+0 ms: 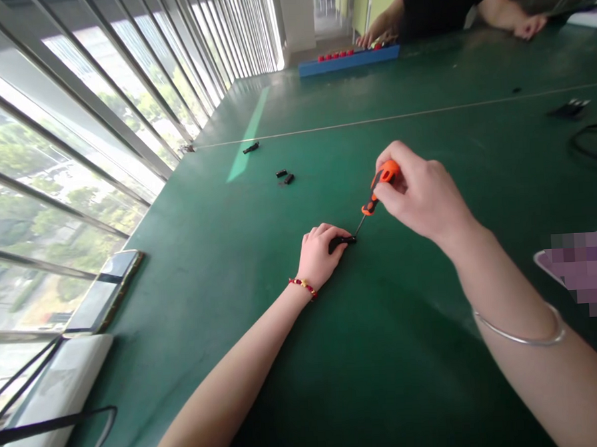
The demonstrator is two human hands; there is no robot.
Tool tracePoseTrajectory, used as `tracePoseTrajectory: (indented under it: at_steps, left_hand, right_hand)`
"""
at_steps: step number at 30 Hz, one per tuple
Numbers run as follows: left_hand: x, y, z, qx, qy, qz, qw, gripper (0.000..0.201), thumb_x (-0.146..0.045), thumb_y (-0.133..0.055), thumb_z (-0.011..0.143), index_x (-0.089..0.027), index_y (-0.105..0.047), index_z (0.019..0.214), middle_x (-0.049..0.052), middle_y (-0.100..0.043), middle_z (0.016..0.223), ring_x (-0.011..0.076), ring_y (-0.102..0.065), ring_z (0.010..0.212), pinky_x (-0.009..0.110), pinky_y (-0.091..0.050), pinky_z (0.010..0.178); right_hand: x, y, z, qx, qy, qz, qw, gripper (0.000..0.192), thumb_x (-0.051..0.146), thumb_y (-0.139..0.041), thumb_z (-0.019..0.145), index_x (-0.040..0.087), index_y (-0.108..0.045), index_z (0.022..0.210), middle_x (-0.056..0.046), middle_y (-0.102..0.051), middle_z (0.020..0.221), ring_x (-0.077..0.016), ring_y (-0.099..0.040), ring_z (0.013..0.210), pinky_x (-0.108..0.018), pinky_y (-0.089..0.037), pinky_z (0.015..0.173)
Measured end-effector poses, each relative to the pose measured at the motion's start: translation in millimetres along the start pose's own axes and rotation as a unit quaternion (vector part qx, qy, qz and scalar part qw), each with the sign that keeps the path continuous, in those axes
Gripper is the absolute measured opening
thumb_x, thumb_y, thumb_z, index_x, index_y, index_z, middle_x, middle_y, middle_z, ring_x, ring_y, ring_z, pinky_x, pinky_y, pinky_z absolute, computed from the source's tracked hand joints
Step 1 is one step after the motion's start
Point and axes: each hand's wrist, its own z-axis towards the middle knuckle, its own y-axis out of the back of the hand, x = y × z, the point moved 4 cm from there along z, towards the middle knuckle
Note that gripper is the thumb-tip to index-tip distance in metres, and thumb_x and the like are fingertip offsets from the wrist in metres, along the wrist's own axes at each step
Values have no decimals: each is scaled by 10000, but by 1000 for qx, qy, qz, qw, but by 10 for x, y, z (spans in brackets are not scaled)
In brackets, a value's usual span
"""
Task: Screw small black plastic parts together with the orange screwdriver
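Note:
My left hand (pixel 319 252) rests on the green table and pinches a small black oblong part (pixel 340 242) between thumb and fingers. Its kind is too small to make out. Wrapped around the handle of an orange and black screwdriver (pixel 369 208) is my right hand (pixel 421 192), raised above the table. The screwdriver slants down to the left, and its tip meets or nearly meets the right end of the black part. Farther off lie two small black pieces (pixel 286 177) close together and a longer black piece (pixel 251 148).
A blue tray (pixel 349 62) with red items stands at the far edge, beside a person in black (pixel 450 5). A black cable (pixel 594 142) and a dark plug-like item (pixel 571 108) lie at right. White equipment (pixel 62 389) with black straps lines the window side.

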Motion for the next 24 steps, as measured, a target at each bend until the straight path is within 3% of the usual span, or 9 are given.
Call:
tracePoseTrajectory:
  at_steps: [5, 10, 13, 16, 19, 21, 24]
  left_hand:
    - [10, -1, 19, 3, -4, -2, 1000, 196, -162, -621, 801, -225, -653, 985, 24, -662, 991, 208, -590, 969, 367, -447, 875]
    - [5, 1, 8, 5, -16, 9, 1000, 175, -167, -603, 815, -224, -663, 970, 29, -657, 1001, 212, -581, 968, 379, -439, 885]
    - [-1, 1, -4, 3, -23, 11, 1000, 175, -171, -586, 826, -228, -666, 970, 28, -652, 1006, 214, -575, 975, 380, -434, 890]
    - [-6, -2, -9, 3, -22, 16, 1000, 180, -168, -579, 828, -230, -666, 973, 29, -651, 1007, 218, -574, 982, 386, -432, 889]
    - [-9, -3, -11, 5, -17, 19, 1000, 186, -164, -581, 824, -238, -668, 971, 28, -651, 1008, 220, -573, 987, 387, -431, 895]
    - [-10, -3, -13, 6, -16, 19, 1000, 188, -165, -582, 822, -240, -669, 971, 27, -651, 1010, 220, -573, 987, 386, -432, 898]
    - [-9, -5, -15, 4, -20, 19, 1000, 185, -166, -581, 823, -238, -669, 969, 26, -651, 1007, 220, -572, 986, 387, -432, 900]
  right_hand:
    - [39, 37, 21, 6, 36, -15, 999, 277, 414, -520, 832, 194, -561, 669, 21, -454, 492, -102, -375, 439, -249, -255, 483]
    - [67, 46, -34, 16, 43, -10, 999, 128, 268, -567, 762, 195, -594, 863, 11, -564, 625, -119, -479, 515, -243, -300, 514]
    - [79, 71, -69, 29, 35, -24, 999, 130, 332, -564, 789, 204, -588, 798, 18, -534, 571, -118, -448, 487, -244, -284, 502]
    - [91, 96, -100, 40, 30, -25, 998, 252, 402, -513, 840, 206, -582, 698, 20, -479, 492, -109, -383, 434, -250, -256, 480]
    - [114, 105, -135, 32, 44, -19, 998, 118, 308, -541, 800, 208, -603, 793, 21, -526, 547, -113, -410, 450, -252, -286, 507]
    - [130, 101, -160, 24, 50, -19, 998, 143, 256, -575, 750, 209, -596, 883, 24, -556, 591, -120, -439, 471, -255, -312, 535]
    - [154, 92, -195, 28, 59, -32, 997, 128, 313, -584, 772, 217, -588, 858, 25, -553, 577, -125, -441, 473, -259, -311, 543]
